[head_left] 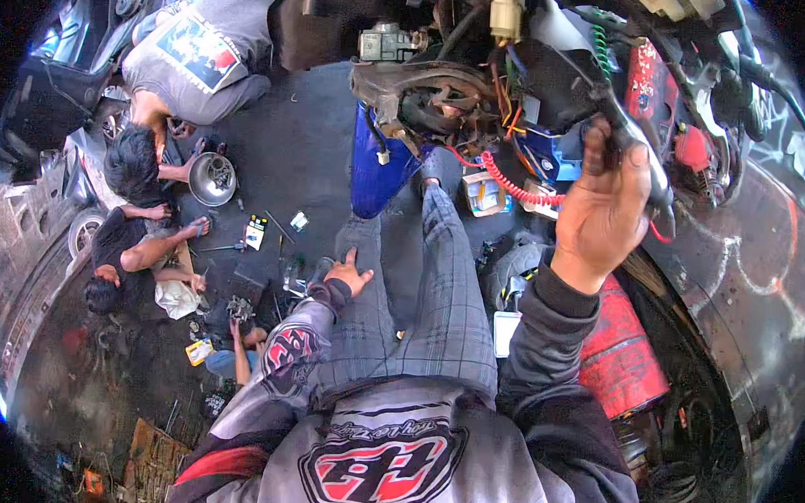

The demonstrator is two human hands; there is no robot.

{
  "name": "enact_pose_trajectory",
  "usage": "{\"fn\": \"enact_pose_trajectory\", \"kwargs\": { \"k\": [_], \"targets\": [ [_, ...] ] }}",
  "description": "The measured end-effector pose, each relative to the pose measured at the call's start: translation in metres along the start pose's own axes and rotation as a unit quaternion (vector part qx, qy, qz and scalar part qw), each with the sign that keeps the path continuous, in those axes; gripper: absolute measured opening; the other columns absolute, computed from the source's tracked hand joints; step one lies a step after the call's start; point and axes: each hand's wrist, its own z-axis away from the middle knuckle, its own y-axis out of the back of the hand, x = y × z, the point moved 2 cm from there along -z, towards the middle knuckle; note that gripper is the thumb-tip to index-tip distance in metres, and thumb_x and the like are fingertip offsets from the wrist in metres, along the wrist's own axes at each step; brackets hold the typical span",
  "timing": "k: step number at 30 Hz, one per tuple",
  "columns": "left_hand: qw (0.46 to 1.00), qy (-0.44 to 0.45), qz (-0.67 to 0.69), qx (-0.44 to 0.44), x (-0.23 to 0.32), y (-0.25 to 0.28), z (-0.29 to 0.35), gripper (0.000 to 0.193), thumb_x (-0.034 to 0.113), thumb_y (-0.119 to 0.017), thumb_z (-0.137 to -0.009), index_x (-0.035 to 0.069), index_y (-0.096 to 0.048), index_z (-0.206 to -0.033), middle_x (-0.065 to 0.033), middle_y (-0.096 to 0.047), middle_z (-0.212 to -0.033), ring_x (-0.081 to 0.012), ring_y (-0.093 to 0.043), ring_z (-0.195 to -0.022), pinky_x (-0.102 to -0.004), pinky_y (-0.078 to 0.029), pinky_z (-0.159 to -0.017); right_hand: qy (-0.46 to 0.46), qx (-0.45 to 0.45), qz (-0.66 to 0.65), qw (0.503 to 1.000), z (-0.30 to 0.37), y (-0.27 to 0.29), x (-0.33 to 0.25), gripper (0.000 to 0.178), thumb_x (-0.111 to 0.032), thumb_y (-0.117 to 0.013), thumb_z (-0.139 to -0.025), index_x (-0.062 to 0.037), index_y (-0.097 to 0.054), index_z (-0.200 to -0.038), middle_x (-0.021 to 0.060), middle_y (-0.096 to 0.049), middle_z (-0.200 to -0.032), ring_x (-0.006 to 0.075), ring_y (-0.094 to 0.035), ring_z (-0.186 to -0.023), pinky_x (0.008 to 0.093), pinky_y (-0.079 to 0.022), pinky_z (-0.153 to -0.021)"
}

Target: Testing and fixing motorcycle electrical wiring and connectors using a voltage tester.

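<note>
While one handlebar end (pixel 661 186) sits at upper right, my right hand (pixel 605 207) touches it, gripping or not I cannot tell. One red coil (pixel 517 189) and one green coil (pixel 600 51) stretch nearby; my left hand (pixel 350 277) lies spread on one leg (pixel 368 321), right of one bowl (pixel 212 179).

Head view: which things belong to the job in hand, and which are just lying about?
Probably part of the job:
coiled red cable, running toward the person's right grip
exposed wires on the vehicle front
blue panel below them

Seemingly just lying about:
red drum
yellow-topped card on the floor
white flat object beside the person's leg
</note>
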Motion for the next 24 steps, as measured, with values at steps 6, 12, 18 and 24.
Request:
{"fn": "enact_pose_trajectory", "kwargs": {
  "k": [6,12,18,24],
  "targets": [
    [0.994,-0.09,-0.027,0.049,-0.002,0.006,0.001,0.072,0.048,-0.058,-0.089,0.013,-0.034,-0.146,-0.0302,-0.049,-0.135,-0.0441,-0.051,-0.123,-0.0465,-0.042,-0.103,0.146,-0.074,0.07,0.984,0.022,-0.002,-0.013,0.038,-0.014,-0.069,-0.087,0.0062,-0.055,-0.117,0.0259,-0.061,-0.114,0.032,-0.066,-0.092,0.0404,-0.061,-0.074],
    [0.969,-0.183,-0.008,0.165,0.017,0.024,0.005,0.046,0.04,-0.058,-0.091,0.011,-0.057,-0.127,-0.0231,-0.064,-0.109,-0.04,-0.062,-0.105,-0.0468,-0.049,-0.091,0.229,-0.188,0.281,0.913,0.034,-0.022,0.001,0.033,-0.007,-0.079,-0.076,0.0018,-0.063,-0.104,0.0225,-0.068,-0.103,0.0336,-0.067,-0.097,0.04,-0.052,-0.088],
    [0.711,-0.42,0.244,0.509,0.137,0.175,0.165,0.017,-0.001,-0.064,-0.084,-0.002,-0.061,-0.1,-0.0156,-0.061,-0.095,-0.03,-0.06,-0.087,-0.0357,-0.048,-0.081,0.222,-0.136,0.264,0.929,0.035,-0.012,0.013,0.033,-0.005,-0.073,-0.083,0.0056,-0.059,-0.11,0.0236,-0.065,-0.109,0.0319,-0.067,-0.094,0.0403,-0.055,-0.085],
    [0.586,-0.462,0.227,0.626,0.216,0.285,0.204,0.028,-0.001,-0.067,-0.082,-0.001,-0.064,-0.11,-0.0172,-0.062,-0.108,-0.0322,-0.06,-0.102,-0.0369,-0.047,-0.091,0.067,-0.021,0.07,0.995,0.026,-0.011,0.018,0.039,-0.007,-0.071,-0.086,0.0065,-0.055,-0.118,0.0223,-0.063,-0.113,0.0287,-0.068,-0.091,0.0382,-0.059,-0.081]
  ]
}}
